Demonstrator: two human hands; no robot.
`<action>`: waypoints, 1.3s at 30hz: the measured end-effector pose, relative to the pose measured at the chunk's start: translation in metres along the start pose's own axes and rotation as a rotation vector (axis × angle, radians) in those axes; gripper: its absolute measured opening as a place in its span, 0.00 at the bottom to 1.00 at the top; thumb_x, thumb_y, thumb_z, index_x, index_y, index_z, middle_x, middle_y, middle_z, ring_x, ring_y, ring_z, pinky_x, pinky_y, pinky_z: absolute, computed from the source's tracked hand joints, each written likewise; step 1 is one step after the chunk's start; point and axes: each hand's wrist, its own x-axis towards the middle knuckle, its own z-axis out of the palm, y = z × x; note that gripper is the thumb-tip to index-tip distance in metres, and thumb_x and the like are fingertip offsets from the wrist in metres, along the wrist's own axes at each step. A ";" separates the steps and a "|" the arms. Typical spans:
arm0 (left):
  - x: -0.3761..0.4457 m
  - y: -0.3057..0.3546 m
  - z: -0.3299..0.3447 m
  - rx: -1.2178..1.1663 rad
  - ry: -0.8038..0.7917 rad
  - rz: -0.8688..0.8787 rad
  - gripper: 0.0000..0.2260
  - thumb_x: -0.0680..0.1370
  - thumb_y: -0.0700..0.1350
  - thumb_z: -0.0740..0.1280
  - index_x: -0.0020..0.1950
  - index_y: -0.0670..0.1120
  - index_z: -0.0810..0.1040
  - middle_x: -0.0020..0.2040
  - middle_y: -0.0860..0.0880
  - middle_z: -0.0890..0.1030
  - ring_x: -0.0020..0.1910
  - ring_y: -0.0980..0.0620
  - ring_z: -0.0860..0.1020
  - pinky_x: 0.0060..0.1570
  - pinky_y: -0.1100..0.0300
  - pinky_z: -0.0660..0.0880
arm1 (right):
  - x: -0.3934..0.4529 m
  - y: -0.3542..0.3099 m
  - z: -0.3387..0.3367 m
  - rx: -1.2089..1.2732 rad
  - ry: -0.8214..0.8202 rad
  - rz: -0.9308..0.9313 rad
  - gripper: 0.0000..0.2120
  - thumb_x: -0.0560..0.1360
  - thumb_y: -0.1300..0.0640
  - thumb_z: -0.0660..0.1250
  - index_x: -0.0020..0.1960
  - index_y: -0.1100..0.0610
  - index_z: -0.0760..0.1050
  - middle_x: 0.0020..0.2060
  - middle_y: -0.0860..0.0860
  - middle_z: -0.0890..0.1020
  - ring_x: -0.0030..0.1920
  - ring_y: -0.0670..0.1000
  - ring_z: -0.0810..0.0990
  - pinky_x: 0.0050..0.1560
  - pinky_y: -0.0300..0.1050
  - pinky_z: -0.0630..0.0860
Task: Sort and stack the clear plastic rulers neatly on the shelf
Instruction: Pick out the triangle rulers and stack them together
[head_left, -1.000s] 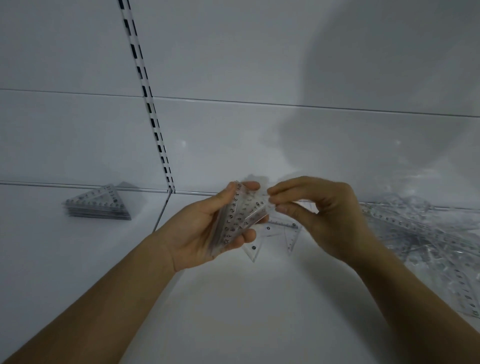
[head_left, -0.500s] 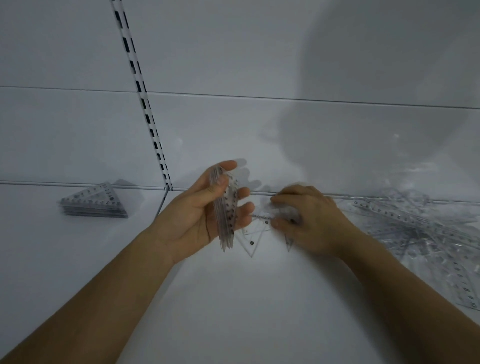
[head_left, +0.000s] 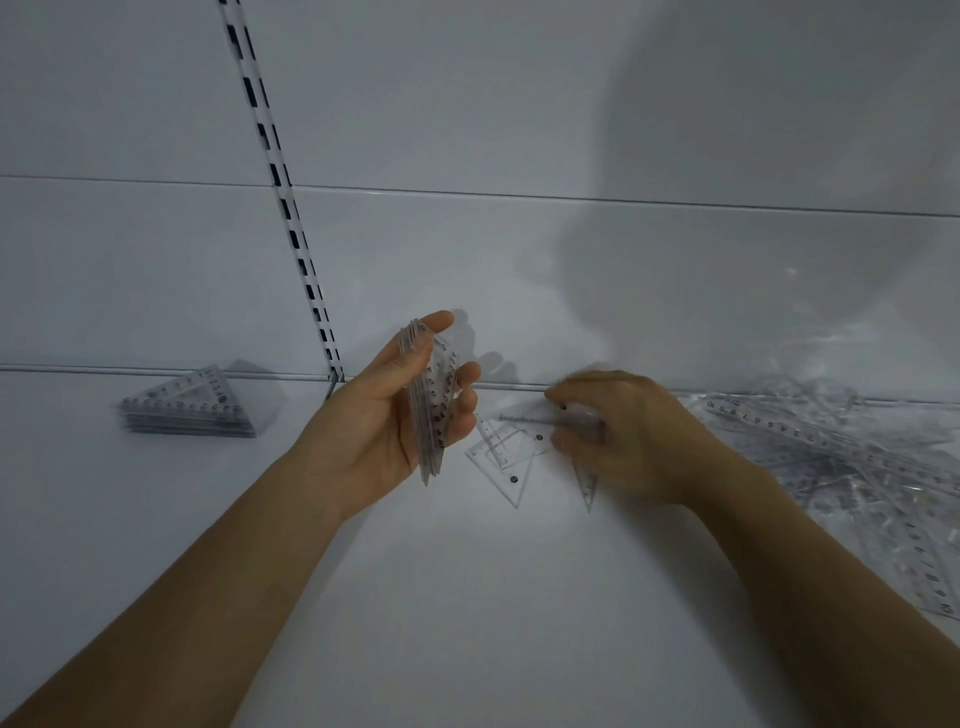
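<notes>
While my left hand grips a bundle of clear triangular rulers, thumb across the near face and fingers curled round the far side, the bundle stands on edge, its point hanging down. Thin, see-through plastic, dark numerals and tick marks along the edges; edges roughly aligned, slightly fanned.

Landmark: the slotted upright on the white back panel. Bundle sits just right of its foot, lifted above the white shelf.

My right hand, farther right of the upright, is knuckles-up, fingers curled down onto loose triangles lying flat on the shelf. Fingertips pinch at one clear piece; the grip itself is blurred, so how firmly I cannot tell. Triangles overlap, each with a small dark dot near a corner.

Left of the upright: a flat, squared stack of triangular rulers against the back panel.

Far right of the upright: a tangled heap of long straight clear rulers.
</notes>
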 end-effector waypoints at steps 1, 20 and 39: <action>0.000 0.000 0.000 0.003 0.001 0.001 0.21 0.78 0.49 0.65 0.72 0.51 0.75 0.54 0.40 0.81 0.39 0.49 0.82 0.41 0.57 0.83 | 0.000 0.000 0.001 -0.020 -0.024 -0.016 0.14 0.72 0.50 0.69 0.54 0.54 0.83 0.52 0.49 0.84 0.55 0.53 0.81 0.57 0.52 0.78; -0.009 -0.014 0.011 0.236 -0.207 -0.396 0.20 0.80 0.54 0.61 0.67 0.45 0.78 0.55 0.35 0.82 0.37 0.46 0.83 0.33 0.58 0.81 | -0.006 -0.038 -0.034 0.736 0.039 -0.036 0.07 0.71 0.57 0.75 0.48 0.57 0.84 0.38 0.49 0.84 0.33 0.56 0.81 0.36 0.49 0.79; -0.005 -0.023 0.005 0.206 -0.350 -0.182 0.22 0.80 0.41 0.63 0.74 0.53 0.71 0.65 0.34 0.78 0.37 0.50 0.73 0.36 0.59 0.72 | -0.003 -0.036 -0.013 0.442 0.399 0.032 0.09 0.72 0.61 0.77 0.51 0.51 0.86 0.38 0.39 0.83 0.35 0.46 0.80 0.38 0.36 0.76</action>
